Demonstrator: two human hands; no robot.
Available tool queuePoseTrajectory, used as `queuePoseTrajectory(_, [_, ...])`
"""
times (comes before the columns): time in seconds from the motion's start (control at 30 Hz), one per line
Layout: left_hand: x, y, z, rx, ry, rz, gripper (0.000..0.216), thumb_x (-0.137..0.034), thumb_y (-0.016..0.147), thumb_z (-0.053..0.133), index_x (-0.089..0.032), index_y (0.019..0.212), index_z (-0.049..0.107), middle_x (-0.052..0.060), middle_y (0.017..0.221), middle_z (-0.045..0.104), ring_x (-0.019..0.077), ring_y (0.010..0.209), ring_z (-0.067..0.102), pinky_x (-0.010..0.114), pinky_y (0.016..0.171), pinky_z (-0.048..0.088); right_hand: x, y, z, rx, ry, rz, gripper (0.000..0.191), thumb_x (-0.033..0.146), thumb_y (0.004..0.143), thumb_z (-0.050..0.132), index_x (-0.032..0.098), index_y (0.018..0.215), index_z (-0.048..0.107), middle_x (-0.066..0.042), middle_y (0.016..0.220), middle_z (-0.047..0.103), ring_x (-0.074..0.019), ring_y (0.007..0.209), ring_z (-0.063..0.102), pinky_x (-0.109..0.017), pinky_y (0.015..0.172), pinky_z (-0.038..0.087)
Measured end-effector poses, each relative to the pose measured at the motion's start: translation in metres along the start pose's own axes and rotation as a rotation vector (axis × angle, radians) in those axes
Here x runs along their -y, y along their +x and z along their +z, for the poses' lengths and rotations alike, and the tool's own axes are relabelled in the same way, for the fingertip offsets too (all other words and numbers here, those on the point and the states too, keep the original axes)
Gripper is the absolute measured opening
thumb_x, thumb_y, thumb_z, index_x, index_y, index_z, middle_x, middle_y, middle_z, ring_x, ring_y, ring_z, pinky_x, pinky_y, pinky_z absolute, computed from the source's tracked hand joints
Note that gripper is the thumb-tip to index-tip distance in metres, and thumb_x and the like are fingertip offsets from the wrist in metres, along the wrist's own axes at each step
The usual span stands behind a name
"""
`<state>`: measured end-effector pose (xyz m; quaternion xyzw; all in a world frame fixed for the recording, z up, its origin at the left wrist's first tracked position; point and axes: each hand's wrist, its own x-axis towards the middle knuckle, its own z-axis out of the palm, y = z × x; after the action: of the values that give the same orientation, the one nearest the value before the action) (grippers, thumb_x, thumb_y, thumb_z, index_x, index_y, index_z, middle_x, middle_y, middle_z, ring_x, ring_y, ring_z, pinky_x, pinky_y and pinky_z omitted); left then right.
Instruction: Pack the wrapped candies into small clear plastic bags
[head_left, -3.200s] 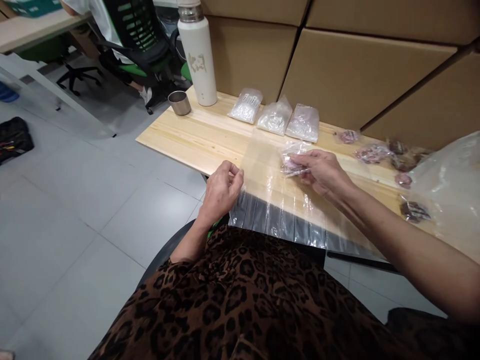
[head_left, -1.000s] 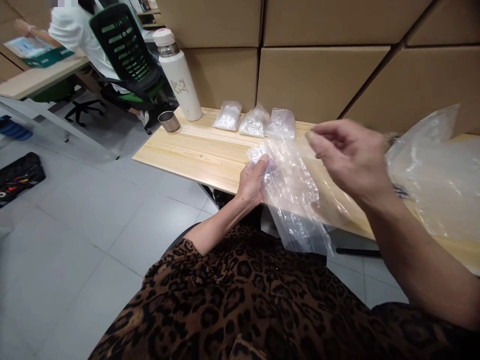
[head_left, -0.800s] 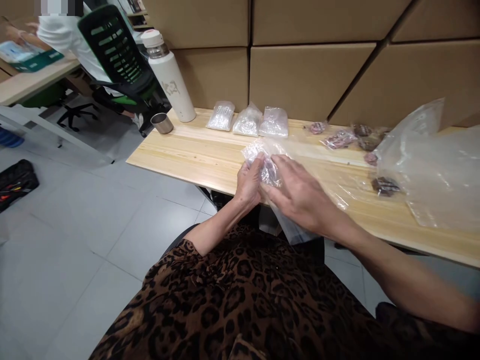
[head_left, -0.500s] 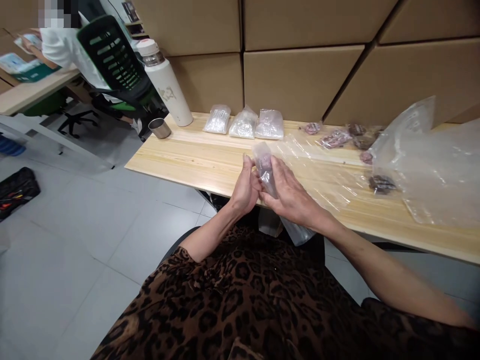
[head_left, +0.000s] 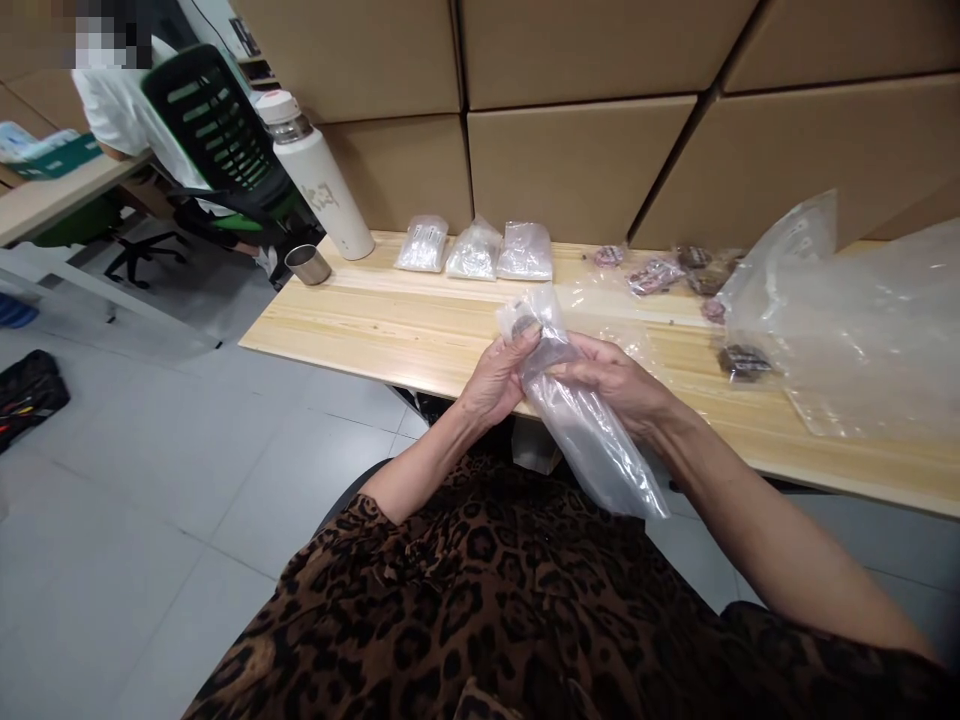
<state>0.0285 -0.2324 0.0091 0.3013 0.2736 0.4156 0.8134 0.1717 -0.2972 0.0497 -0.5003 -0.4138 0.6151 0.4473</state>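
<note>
A long clear plastic bag point(head_left: 592, 440) lies across both hands above the table's front edge, its free end hanging down to the right over my lap. My left hand point(head_left: 499, 375) is closed on the bag's upper part, thumb on top. Beneath that thumb a small dark, round item point(head_left: 525, 326) shows through the plastic; its kind I cannot make out. My right hand point(head_left: 619, 380) grips the same bag farther along, thumb over it. Behind the hands another clear plastic sheet or bag point(head_left: 615, 335) lies flat on the wooden table point(head_left: 360, 325).
Small clear packets point(head_left: 475, 250) stand by stacked cardboard boxes point(head_left: 570, 170). A white bottle point(head_left: 322, 185) and metal cup point(head_left: 308, 265) are at the left. Right are small dark and pinkish wrapped items point(head_left: 656, 275) and a large plastic bag point(head_left: 885, 330). A person point(head_left: 112, 110) sits farther off.
The bag has been turned and spread, so its long end now shows in front of my right hand. My left thumb now presses on the dark item, and my right fingers went underneath.
</note>
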Motion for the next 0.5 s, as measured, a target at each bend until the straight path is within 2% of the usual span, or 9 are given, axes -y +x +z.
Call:
queuePoseTrajectory(0.07, [0.002, 0.001, 0.002, -0.009, -0.01, 0.018, 0.026, -0.035, 0.082, 0.091, -0.018, 0.096, 0.076, 0.0, 0.084, 0.077, 0.014, 0.079, 0.074, 0.028, 0.085, 0.058, 0.002, -0.003, -0.001, 0.011, -0.057, -0.058, 0.046, 0.035, 0.079, 0.08, 0.023, 0.123, 0.074, -0.008, 0.109, 0.078, -0.0224, 0.092, 0.071, -0.033, 0.08, 0.059])
queuePoseTrajectory(0.13, [0.002, 0.002, 0.005, -0.027, -0.036, 0.054, 0.027, -0.033, 0.081, 0.091, -0.018, 0.097, 0.076, -0.001, 0.084, 0.078, 0.0142, 0.081, 0.075, 0.028, 0.087, 0.059, 0.004, -0.005, -0.008, -0.052, -0.248, -0.193, 0.044, 0.044, 0.085, 0.08, 0.023, 0.123, 0.075, -0.011, 0.124, 0.075, -0.0267, 0.107, 0.07, -0.04, 0.094, 0.06])
queuePoseTrajectory(0.17, [0.001, 0.002, 0.006, -0.036, -0.052, 0.072, 0.027, -0.031, 0.08, 0.092, -0.018, 0.098, 0.076, -0.001, 0.085, 0.078, 0.014, 0.081, 0.076, 0.028, 0.089, 0.059, 0.004, -0.005, -0.016, -0.153, -0.373, -0.28, 0.046, 0.048, 0.087, 0.08, 0.022, 0.125, 0.075, -0.013, 0.133, 0.071, -0.0294, 0.116, 0.068, -0.045, 0.101, 0.058])
queuePoseTrajectory(0.23, [-0.002, 0.003, 0.008, -0.059, -0.083, 0.104, 0.028, -0.026, 0.078, 0.092, -0.019, 0.099, 0.075, -0.002, 0.086, 0.079, 0.0129, 0.082, 0.076, 0.028, 0.091, 0.059, 0.003, -0.005, -0.038, -0.463, -0.61, -0.441, 0.055, 0.055, 0.087, 0.08, 0.022, 0.131, 0.073, -0.017, 0.149, 0.061, -0.0354, 0.133, 0.06, -0.052, 0.11, 0.054])
queuePoseTrajectory(0.3, [-0.005, 0.003, 0.009, -0.078, -0.1, 0.119, 0.032, -0.024, 0.075, 0.094, -0.019, 0.099, 0.074, -0.004, 0.088, 0.079, 0.0118, 0.083, 0.076, 0.028, 0.095, 0.058, 0.0, -0.003, -0.065, -0.692, -0.709, -0.484, 0.066, 0.058, 0.083, 0.085, 0.024, 0.136, 0.069, -0.018, 0.15, 0.059, -0.0377, 0.14, 0.055, -0.055, 0.108, 0.054])
queuePoseTrajectory(0.33, [-0.007, 0.003, 0.009, -0.079, -0.099, 0.122, 0.035, -0.025, 0.073, 0.096, -0.019, 0.1, 0.074, -0.004, 0.089, 0.079, 0.0119, 0.084, 0.076, 0.029, 0.097, 0.057, -0.002, -0.003, -0.077, -0.694, -0.677, -0.435, 0.072, 0.06, 0.08, 0.087, 0.025, 0.139, 0.067, -0.017, 0.143, 0.063, -0.0367, 0.136, 0.058, -0.053, 0.104, 0.056])
queuePoseTrajectory(0.37, [-0.007, 0.003, 0.01, -0.076, -0.093, 0.126, 0.039, -0.026, 0.071, 0.098, -0.019, 0.101, 0.074, -0.003, 0.09, 0.079, 0.0123, 0.085, 0.076, 0.029, 0.098, 0.057, -0.004, -0.004, -0.088, -0.633, -0.605, -0.356, 0.076, 0.062, 0.078, 0.088, 0.025, 0.14, 0.066, -0.015, 0.129, 0.069, -0.0343, 0.125, 0.064, -0.049, 0.096, 0.06])
queuePoseTrajectory(0.43, [-0.006, 0.004, 0.01, -0.08, -0.073, 0.141, 0.046, -0.03, 0.066, 0.101, -0.018, 0.101, 0.073, -0.003, 0.091, 0.079, 0.0127, 0.086, 0.075, 0.03, 0.099, 0.056, -0.007, -0.01, -0.097, -0.443, -0.451, -0.226, 0.076, 0.062, 0.077, 0.089, 0.025, 0.14, 0.067, -0.006, 0.095, 0.072, -0.0249, 0.09, 0.071, -0.039, 0.076, 0.061])
queuePoseTrajectory(0.5, [-0.003, 0.007, 0.012, -0.107, -0.047, 0.169, 0.052, -0.033, 0.063, 0.103, -0.019, 0.101, 0.072, -0.003, 0.09, 0.077, 0.013, 0.087, 0.074, 0.03, 0.099, 0.055, -0.006, -0.02, -0.089, -0.336, -0.444, -0.268, 0.062, 0.056, 0.083, 0.085, 0.026, 0.135, 0.072, -0.001, 0.08, 0.067, -0.017, 0.067, 0.063, -0.032, 0.063, 0.056])
